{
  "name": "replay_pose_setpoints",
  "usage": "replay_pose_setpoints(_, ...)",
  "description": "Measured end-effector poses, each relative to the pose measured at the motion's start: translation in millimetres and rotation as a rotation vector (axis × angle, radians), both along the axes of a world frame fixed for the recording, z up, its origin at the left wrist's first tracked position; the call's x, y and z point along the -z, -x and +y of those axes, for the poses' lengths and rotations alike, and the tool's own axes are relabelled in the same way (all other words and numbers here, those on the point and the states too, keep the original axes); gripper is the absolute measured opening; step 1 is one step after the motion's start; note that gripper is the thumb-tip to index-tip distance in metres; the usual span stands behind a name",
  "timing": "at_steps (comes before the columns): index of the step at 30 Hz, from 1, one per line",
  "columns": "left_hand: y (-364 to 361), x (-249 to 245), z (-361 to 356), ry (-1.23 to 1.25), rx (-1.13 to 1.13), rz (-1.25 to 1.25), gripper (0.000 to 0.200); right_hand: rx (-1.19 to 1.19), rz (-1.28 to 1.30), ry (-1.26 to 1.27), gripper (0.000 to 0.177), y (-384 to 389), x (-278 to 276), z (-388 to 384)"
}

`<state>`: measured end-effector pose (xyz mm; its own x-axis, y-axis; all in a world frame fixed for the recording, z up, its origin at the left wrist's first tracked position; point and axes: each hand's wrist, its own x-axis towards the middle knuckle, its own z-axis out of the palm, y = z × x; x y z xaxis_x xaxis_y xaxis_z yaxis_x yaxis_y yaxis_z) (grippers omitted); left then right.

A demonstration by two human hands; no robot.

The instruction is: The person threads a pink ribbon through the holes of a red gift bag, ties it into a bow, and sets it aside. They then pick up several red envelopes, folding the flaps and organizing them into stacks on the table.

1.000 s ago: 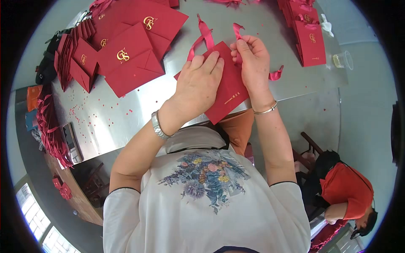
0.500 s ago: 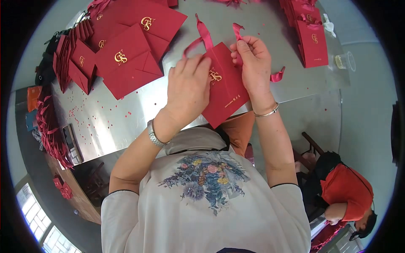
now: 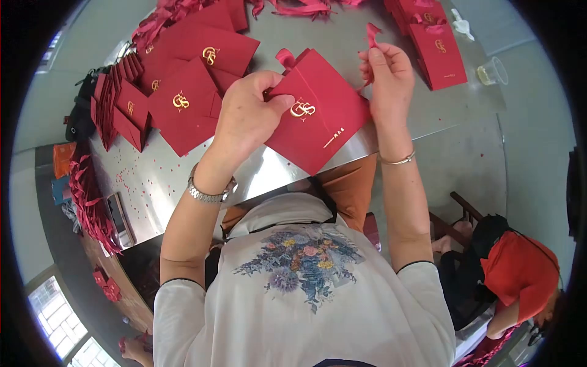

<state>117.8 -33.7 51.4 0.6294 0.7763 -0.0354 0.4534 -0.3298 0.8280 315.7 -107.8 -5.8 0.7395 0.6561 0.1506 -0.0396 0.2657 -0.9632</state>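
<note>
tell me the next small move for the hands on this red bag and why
Probably draw the ribbon end away with the right hand while the left hand steadies the red bag. That end is pinched above the bag's corner, and a loop sticks out by the left thumb.

I read a gold monogram, apparently "GS", on the raised red paper bag [image 3: 330, 131]; the small gold line beneath it is too tiny to read. The same monogram marks the flat bags [image 3: 183, 119] on the table [image 3: 342, 37].
</note>
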Motion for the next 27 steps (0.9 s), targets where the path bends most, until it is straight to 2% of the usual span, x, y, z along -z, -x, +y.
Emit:
replay_pose_setpoints(1,-1,-9,1,0.034,0.003,-0.027,0.017,0.041,-0.133,0.113,0.016,-13,-3,0)
replay_pose_setpoints(2,-3,-16,1,0.07,0.005,-0.055,0.016,0.155,-0.643,0.243,0.022,-28,4,-2)
replay_pose_setpoints(3,-5,-18,1,0.056,0.007,-0.062,0.016,0.161,-0.649,0.229,0.022,-30,-4,-6)
replay_pose_setpoints(5,-9,-22,2,0.135,0.051,-0.213,0.014,0.179,-0.58,0.148,0.027,-24,-32,-21)
replay_pose_setpoints(6,-13,-29,-3,0.185,0.028,-0.28,0.014,0.022,-0.213,0.134,0.029,-17,-49,-32)
replay_pose_setpoints(8,-18,-36,-6,0.142,0.018,-0.299,0.015,-0.417,0.2,-0.252,0.046,-21,-48,-52)
replay_pose_setpoints(9,-19,-38,-8,0.114,0.006,-0.317,0.016,-0.512,0.236,-0.374,0.048,-22,-47,-58)
replay_pose_setpoints(10,-21,-41,-10,0.108,0.011,-0.32,0.016,-0.51,0.23,-0.38,0.048,-18,-46,-62)
replay_pose_setpoints(12,-24,-44,-16,0.095,-0.03,-0.371,0.018,-0.197,0.1,-0.197,0.047,-1,-46,-70)
replay_pose_setpoints(13,-26,-45,-19,0.096,-0.017,-0.368,0.018,-0.142,0.063,-0.277,0.059,11,-52,-68)
replay_pose_setpoints(17,-33,-55,-34,0.126,-0.064,-0.485,0.018,-0.191,0.176,-0.248,0.056,19,-45,-74)
replay_pose_setpoints(19,-33,-56,-37,-0.027,-0.088,-0.456,0.019,-0.171,0.179,-0.251,0.054,23,-48,-78)
replay_pose_setpoints(20,-30,-48,-32,-0.185,-0.086,-0.405,0.018,-0.163,0.183,-0.25,0.051,24,-50,-80)
replay_pose_setpoints(23,-31,-57,-30,-0.297,-0.026,-0.383,0.017,-0.181,0.195,-0.233,0.047,25,-59,-88)
replay_pose_setpoints(24,-33,-57,-31,-0.295,-0.024,-0.376,0.017,-0.179,0.202,-0.233,0.047,25,-59,-91)
replay_pose_setpoints(26,-37,-58,-33,-0.085,-0.02,-0.474,0.017,-0.228,0.196,-0.273,0.045,24,-60,-97)
replay_pose_setpoints(27,-39,-58,-34,-0.081,-0.014,-0.471,0.017,-0.221,0.199,-0.271,0.045,23,-61,-99)
